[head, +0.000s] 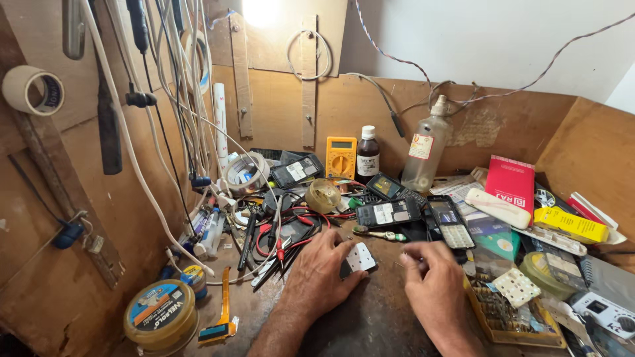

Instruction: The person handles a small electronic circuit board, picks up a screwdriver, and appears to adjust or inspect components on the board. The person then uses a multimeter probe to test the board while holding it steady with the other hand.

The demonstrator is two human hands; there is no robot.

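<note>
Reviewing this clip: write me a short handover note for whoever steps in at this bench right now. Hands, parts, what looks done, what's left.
Left hand: resting on the bench, fingertips pinning a small white keypad piece over a dark part.
Right hand: fingers pinched together beside it; whatever they hold is too small to tell.
Nearby: opened phones just behind the hands, another white keypad on the parts tray, yellow multimeter at the back wall.
Done: phones lie opened, keypad out.
Left: nothing looks reassembled; the keypad piece remains loose under the fingers.
</note>
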